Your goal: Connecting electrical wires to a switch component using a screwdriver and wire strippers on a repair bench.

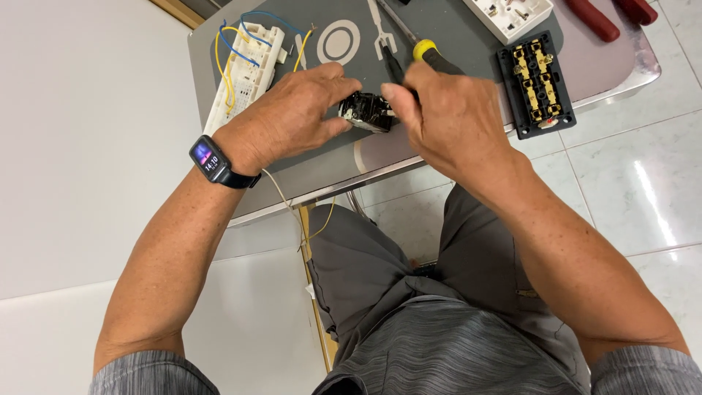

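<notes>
While I look down from above, my left hand (292,117) rests on the grey surface (322,172) and its grip is pinching a small black part (368,112) with shiny metal bits. My thumb is under it and my fingers (333,75) bend over the top. The small black part sits near the front edge of the surface, right between my two hands.

My right hand (453,121) is just beside it, touching it from the other side. This grip is pressed together around a screwdriver (428,53) with a yellow and black handle. The handle pokes out above my knuckles. I cannot see its tip, because my hand hides it.

A dark watch (210,161) is on my left wrist. Behind my left hand lies a long white piece (248,69) with yellow and blue wires. A black block (536,84) with gold metal parts lies to the right of my right hand, at the edge of the surface. Two red handles (610,18) lie at the far right corner. A white square box (508,16) sits at the far edge.
</notes>
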